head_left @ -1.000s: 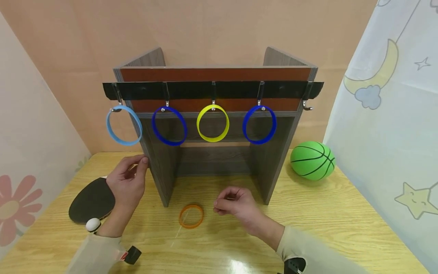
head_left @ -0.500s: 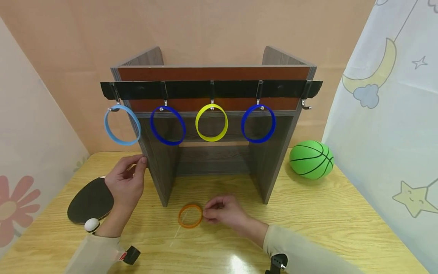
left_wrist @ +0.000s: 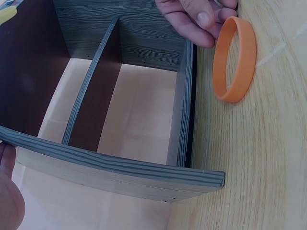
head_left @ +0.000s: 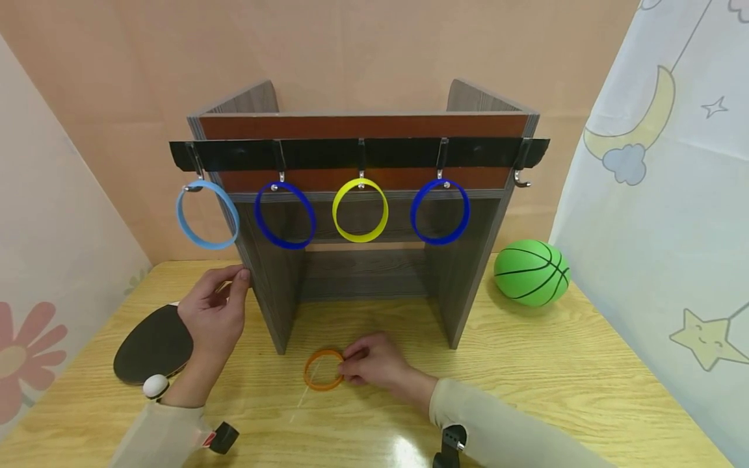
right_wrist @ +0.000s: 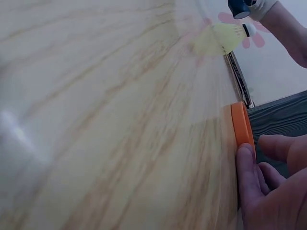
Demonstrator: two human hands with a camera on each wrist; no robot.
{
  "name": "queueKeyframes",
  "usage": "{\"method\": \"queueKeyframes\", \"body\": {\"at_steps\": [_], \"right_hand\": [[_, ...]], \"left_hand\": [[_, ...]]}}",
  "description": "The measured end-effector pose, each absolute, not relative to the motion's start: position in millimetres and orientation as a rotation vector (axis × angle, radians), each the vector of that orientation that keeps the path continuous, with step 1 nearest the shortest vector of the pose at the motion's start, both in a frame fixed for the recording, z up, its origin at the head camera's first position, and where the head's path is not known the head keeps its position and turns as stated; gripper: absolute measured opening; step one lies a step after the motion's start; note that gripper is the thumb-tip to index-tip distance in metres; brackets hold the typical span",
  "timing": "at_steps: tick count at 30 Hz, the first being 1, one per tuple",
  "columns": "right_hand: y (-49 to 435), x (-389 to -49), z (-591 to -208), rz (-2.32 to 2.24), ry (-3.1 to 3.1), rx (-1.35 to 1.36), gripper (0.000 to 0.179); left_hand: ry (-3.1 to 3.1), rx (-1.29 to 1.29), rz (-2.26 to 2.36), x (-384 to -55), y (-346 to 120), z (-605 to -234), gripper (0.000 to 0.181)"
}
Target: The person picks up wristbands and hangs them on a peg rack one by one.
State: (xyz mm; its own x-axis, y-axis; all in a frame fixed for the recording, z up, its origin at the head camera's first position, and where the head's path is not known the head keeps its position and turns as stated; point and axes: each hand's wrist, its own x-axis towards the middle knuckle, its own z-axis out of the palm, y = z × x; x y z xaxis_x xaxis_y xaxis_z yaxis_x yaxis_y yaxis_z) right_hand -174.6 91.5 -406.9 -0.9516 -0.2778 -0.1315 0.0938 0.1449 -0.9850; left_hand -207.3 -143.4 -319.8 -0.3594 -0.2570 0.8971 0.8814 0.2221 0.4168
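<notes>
An orange silicone wristband [head_left: 324, 388] lies on the table in front of the grey wooden shelf [head_left: 266, 305]. At its right edge is my right hand [head_left: 374, 364]; in the right wrist view a fingertip touches the wristband [right_wrist: 242, 127], while another stays slightly apart from it. My left hand [head_left: 213, 305] pinches the front edge of the shelf's left side panel between thumb and fingers. Above, a light blue wristband [head_left: 183, 224], a dark blue wristband [head_left: 262, 224], a yellow wristband [head_left: 336, 218] and a second dark blue wristband [head_left: 465, 221] hang from hooks.
The black hook strip [head_left: 398, 155] crosses the shelf's front; its far-right hook [head_left: 519, 179] carries nothing. A green ball [head_left: 531, 273] sits right of the shelf. Beside my left forearm lie a black paddle [head_left: 153, 344] and a shuttlecock [head_left: 155, 386], partly hidden.
My right hand has moved left and slightly down across the table to the orange wristband's right edge. My left hand stays at the shelf panel.
</notes>
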Motion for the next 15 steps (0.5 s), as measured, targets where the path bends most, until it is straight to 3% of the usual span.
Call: {"method": "queueKeyframes", "body": {"at_steps": [8,15], "right_hand": [[86,-176,-405,-1.836,2.214,-0.142,0.015],[83,-178,-404,-1.761,2.277,-0.134,0.01]], "left_hand": [[-1.46,-0.609,-1.355,-219,-151,-333,0.008],[-1.466,-0.623,-1.35,-209,-145,-322,0.007]]}}
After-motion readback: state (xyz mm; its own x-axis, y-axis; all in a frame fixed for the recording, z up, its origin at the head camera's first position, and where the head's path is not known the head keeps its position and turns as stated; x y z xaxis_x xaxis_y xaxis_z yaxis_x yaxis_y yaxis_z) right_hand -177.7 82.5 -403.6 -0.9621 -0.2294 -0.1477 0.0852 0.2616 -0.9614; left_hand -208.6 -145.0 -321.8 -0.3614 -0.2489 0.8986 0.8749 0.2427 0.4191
